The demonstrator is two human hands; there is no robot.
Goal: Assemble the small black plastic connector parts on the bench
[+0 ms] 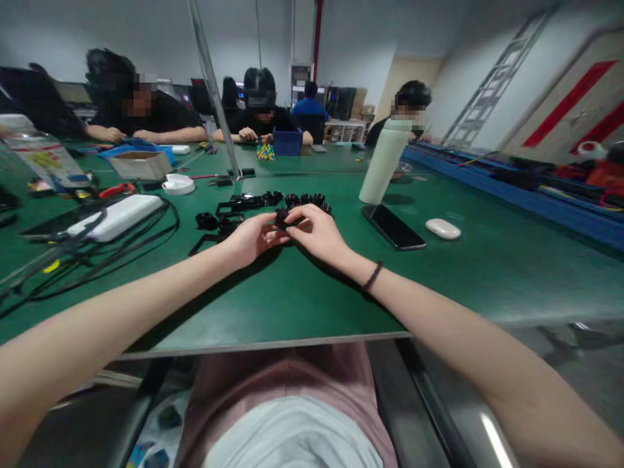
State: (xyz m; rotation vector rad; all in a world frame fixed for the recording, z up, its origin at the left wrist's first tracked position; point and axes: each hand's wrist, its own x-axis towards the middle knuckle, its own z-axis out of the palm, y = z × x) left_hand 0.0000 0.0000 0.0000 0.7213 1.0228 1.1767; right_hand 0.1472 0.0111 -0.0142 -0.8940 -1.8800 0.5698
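Clock from your seat, 12 straight ahead. Your left hand (256, 235) and right hand (314, 233) meet at 12, over the bench (273, 305). Fingers of both closed on one small black part (281, 220), pinched between them; exact contact is hidden.

Risks: tip-only pinch on something that small, so it could slip if either side eases off. Drop it and it could get lost among the black stuff just beyond, same colour. Reach forward carelessly and your right knuckles could scatter the round black parts (292, 200). Cables (146, 240) at 10 could snag your left forearm on a wide sweep.

Count, near to far: held part, 1. Phone (392, 227) at 1, 1. Pale case (442, 229) at 2, 1. White box (117, 218) at 10, 1. Black frame pieces (238, 206) at 11, several, overlapping, can't split them. Round ones at 12, at least 3, partly behind your hand. Bottle (383, 166) at 1, 1. Co-workers across the bench, 3: 11, 12 and 1.
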